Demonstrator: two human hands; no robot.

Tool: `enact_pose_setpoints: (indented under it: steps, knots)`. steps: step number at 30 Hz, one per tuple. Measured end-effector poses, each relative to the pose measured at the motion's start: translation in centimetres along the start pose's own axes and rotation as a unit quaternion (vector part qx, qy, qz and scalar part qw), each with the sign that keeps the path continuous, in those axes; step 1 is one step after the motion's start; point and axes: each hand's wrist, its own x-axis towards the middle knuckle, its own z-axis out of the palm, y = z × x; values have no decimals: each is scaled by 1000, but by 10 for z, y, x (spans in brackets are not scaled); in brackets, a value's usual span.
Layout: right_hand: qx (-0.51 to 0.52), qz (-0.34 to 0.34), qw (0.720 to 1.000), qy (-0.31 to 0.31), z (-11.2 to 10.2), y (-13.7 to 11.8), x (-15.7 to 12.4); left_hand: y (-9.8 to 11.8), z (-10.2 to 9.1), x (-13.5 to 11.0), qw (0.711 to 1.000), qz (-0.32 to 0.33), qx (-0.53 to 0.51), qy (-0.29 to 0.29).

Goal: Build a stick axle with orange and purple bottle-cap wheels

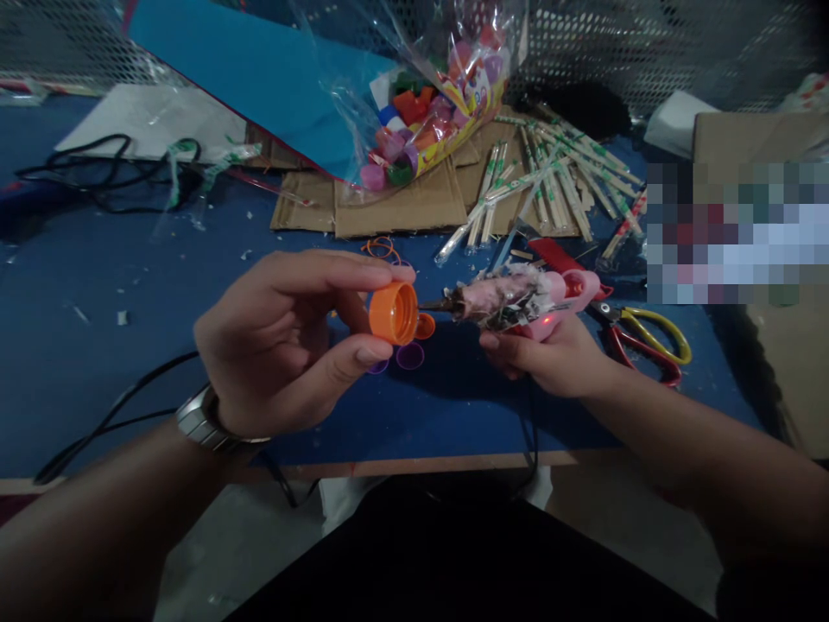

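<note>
My left hand (291,337) pinches an orange bottle cap (393,313) between thumb and fingers, its open side turned toward the right. My right hand (550,350) grips a pink glue gun (518,298) wrapped in scraps of paper. The gun's dark nozzle points left and almost touches the cap. A small red light glows on the gun's body. Below the cap, a second orange cap (425,326) and two purple caps (409,355) lie on the blue table (129,345).
A clear bag of coloured caps (427,112) leans on cardboard pieces (401,207) at the back. Wrapped chopsticks (550,173) lie scattered at back right. Red-and-yellow scissors (641,341) rest right of my hand. Black cables (97,173) run along the left. Orange rubber bands (382,249) lie nearby.
</note>
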Motion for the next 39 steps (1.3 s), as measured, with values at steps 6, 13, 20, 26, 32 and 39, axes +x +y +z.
enact_pose_setpoints:
  steps: [6, 13, 20, 26, 32, 39]
  knots:
    - [18, 2, 1000, 3, -1, 2, 0, 0, -2, -1, 1000, -12, -3, -7]
    - [-2, 4, 1000, 1, -2, 2, -1, -1, 0, -1, 1000, -7, -11, 4]
    - [-4, 10, 1000, 9, -2, 6, -2, -1, 0, -2, 1000, -8, -4, -4]
    - [12, 26, 999, 24, 0, 3, -2, 0, 0, -1, 1000, -11, -8, -4]
    - [7, 31, 999, 24, 0, 0, -1, -1, 0, -1, 1000, -11, -3, -15]
    - [23, 37, 999, 32, 1, 0, -1, -2, 0, -2, 1000, -29, -9, 3]
